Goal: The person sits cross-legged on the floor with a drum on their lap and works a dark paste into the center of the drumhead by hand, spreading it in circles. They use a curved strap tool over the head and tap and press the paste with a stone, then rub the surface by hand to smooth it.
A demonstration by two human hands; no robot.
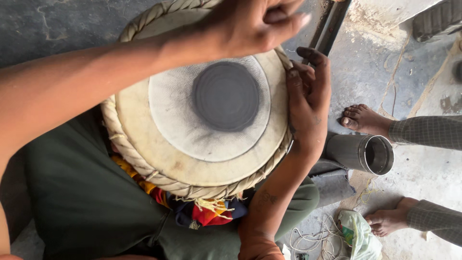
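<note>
steel tumbler point(361, 153) beside right hand point(308, 103)

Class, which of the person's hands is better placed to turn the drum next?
Probably the right hand: it rests against the braided rim of the drum. The left hand is lifted above the far edge, fingers bunched.

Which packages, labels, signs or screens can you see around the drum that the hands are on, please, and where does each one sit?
Plastic bag: on the floor at lower right, beside a tangle of pale string; crumpled, pale green, with something colourful inside that I cannot make out.
No labels, signs or screens show. The metal cylinder lying right of the drum looks plain and grey.
</note>
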